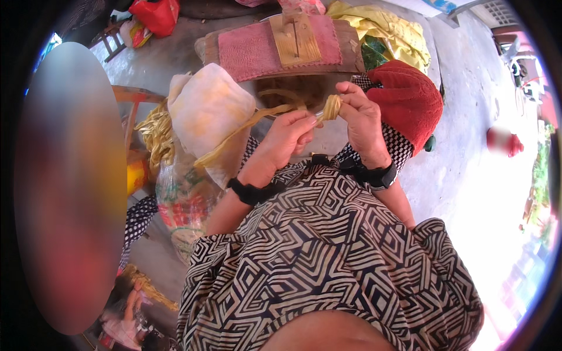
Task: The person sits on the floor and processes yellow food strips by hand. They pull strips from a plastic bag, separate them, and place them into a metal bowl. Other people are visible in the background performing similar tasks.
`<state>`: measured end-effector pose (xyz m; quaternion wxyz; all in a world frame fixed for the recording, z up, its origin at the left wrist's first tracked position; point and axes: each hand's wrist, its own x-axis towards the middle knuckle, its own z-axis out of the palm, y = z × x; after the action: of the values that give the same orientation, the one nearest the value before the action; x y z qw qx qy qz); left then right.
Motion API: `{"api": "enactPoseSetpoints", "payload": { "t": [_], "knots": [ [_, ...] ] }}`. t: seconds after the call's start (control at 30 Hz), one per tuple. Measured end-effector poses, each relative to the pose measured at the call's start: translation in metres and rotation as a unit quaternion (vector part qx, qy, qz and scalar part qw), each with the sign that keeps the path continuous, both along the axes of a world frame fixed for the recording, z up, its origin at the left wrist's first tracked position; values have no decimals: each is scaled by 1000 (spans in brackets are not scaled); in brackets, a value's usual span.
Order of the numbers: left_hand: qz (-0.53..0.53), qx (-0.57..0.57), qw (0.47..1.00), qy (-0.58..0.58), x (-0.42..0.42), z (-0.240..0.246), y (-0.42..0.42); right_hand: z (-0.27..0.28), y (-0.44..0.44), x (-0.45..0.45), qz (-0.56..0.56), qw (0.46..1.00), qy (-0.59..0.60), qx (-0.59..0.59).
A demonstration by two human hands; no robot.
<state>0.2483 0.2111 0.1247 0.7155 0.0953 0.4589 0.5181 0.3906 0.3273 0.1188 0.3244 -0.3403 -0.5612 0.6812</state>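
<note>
My left hand (287,134) pinches a pale yellow, ribbon-like strip between thumb and fingers. A wound coil of the same yellow strip (332,108) sits at the fingertips of my right hand (362,120), which grips it. Both hands are close together above my lap. A long yellow strip (239,130) lies across the white cloth (208,112) on my left knee and runs toward my left hand. Behind my hands stands a basin (290,90) with more yellowish material inside, partly hidden by the board. A red cloth (406,103) covers my right knee.
A wooden board (351,48) with a pink towel (246,50) and a small wooden block (287,39) bearing a thin metal rod lies ahead. Yellow strips (156,136) hang over a plastic bag (189,193) at left. Beside it shows a person's polka-dot clothing (139,221). A yellow sack (390,30) lies at the back.
</note>
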Motion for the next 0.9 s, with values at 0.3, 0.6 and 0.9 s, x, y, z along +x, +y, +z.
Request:
{"api": "enactPoseSetpoints", "payload": {
  "t": [0.3, 0.6, 0.9],
  "knots": [
    [-62, 16, 983, -169, -3, -3, -13, 45, -12, 23, 50, 998, -49, 4],
    [-81, 79, 978, -178, -5, -4, -12, 45, -2, 33, 22, 997, -57, 43],
    [44, 156, 924, 345, 15, 28, 45, 41, 11, -5, 66, 904, -165, 388]
  ]
}}
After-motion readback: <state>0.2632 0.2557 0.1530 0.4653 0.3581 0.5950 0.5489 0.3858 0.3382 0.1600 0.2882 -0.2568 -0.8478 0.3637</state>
